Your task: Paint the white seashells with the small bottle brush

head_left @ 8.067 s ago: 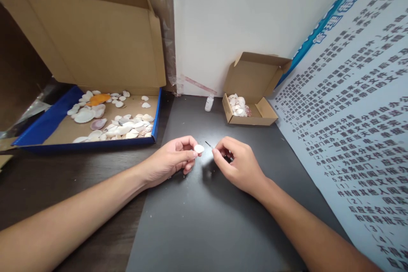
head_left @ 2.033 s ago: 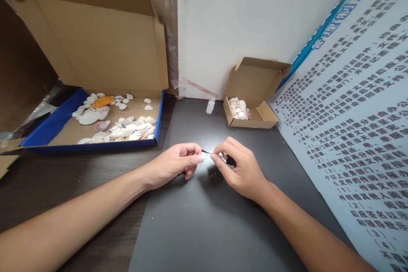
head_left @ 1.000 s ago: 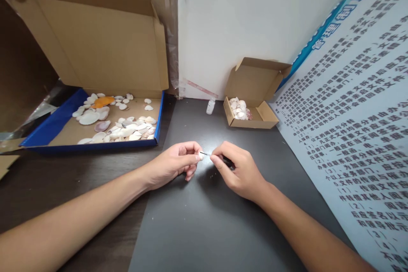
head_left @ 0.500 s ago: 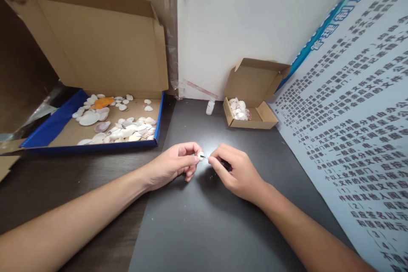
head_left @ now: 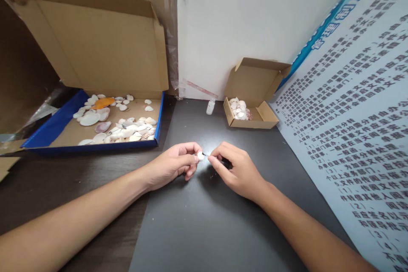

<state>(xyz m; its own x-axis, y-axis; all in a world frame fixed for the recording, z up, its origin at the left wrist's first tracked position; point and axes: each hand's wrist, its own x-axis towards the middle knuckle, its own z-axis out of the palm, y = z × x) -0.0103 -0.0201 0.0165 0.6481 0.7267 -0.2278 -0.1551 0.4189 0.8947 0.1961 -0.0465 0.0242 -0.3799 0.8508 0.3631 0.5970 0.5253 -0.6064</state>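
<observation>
Between thumb and fingertips, my left hand (head_left: 179, 161) pinches a small white shell (head_left: 200, 156) above the dark grey mat. My right hand (head_left: 236, 169) is closed around a thin tool (head_left: 205, 154) with a dark tip, which points left at the shell's upper right edge. Whether the tip touches the shell cannot be made out. Most of the tool's handle is hidden by my right fingers.
At the left, an open blue-edged box (head_left: 95, 149) holds many shells and an orange one (head_left: 104, 102). A small white bottle (head_left: 210, 106) stands behind my hands, left of a small cardboard box (head_left: 253, 124) of shells. A printed sheet (head_left: 347, 136) covers the right side.
The tool's dark tip has moved from over the front of the shell to its upper right edge. My left hand has hardly moved.
</observation>
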